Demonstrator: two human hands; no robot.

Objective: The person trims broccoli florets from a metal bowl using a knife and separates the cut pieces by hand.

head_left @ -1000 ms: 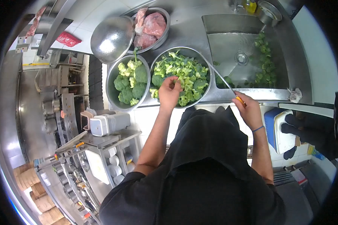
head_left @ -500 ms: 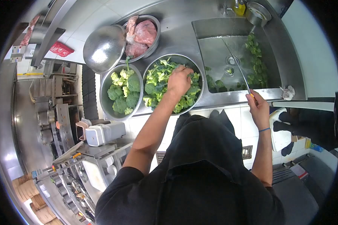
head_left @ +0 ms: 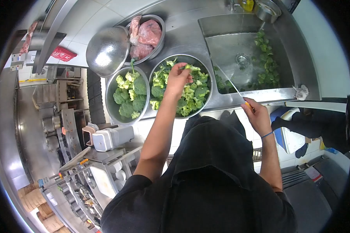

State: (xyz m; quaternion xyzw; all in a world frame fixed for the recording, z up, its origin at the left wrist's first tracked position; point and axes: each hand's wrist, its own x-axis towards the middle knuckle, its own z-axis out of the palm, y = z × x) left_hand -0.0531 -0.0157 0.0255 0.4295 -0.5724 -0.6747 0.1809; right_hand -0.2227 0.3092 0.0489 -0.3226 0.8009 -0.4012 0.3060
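Observation:
My left hand is above the large steel bowl, fingers pinched on a small light-green broccoli floret. Cut broccoli pieces fill that bowl below it. In my right hand, at the sink's front edge, is a knife with a yellow handle, its long thin blade angled up and left toward the bowl. Left of the large bowl stands a smaller steel bowl with bigger broccoli heads. Several broccoli florets float in the sink, mostly along its right side.
Behind the bowls stands a steel bowl of bagged raw meat, with an upturned dome-shaped bowl leaning beside it. A pot sits at the sink's back right corner. A garlic-like white bulb lies on the front rim.
My left hand has risen out of the broccoli pile with a floret. My right hand and the knife have moved left, the blade now pointing toward the bowl instead of over the sink's middle.

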